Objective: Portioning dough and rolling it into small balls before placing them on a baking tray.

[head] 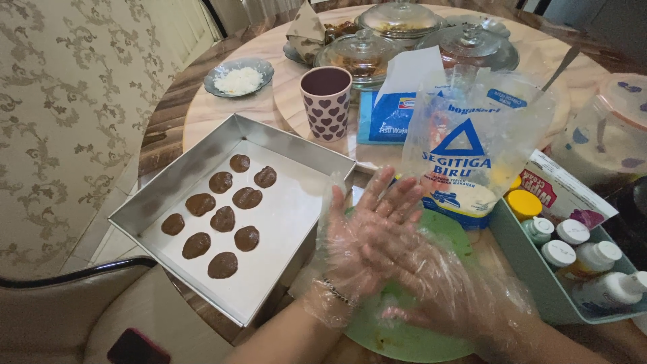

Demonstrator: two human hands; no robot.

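Note:
Both my hands wear loose clear plastic gloves. My left hand (360,232) and my right hand (431,286) are pressed flat, palm against palm, above a green round mat (445,232); whether anything lies between the palms is hidden. Left of them sits a square metal baking tray (283,209) lined in white, with several flattened brown dough pieces (222,219) in rows.
A clear flour bag (465,162) stands behind my hands. A pink mug with dark hearts (326,104), a blue tissue pack (387,118), lidded glass dishes (364,54), a small dish of white shreds (238,79), a teal box of small bottles (573,253), a plastic tub (610,135).

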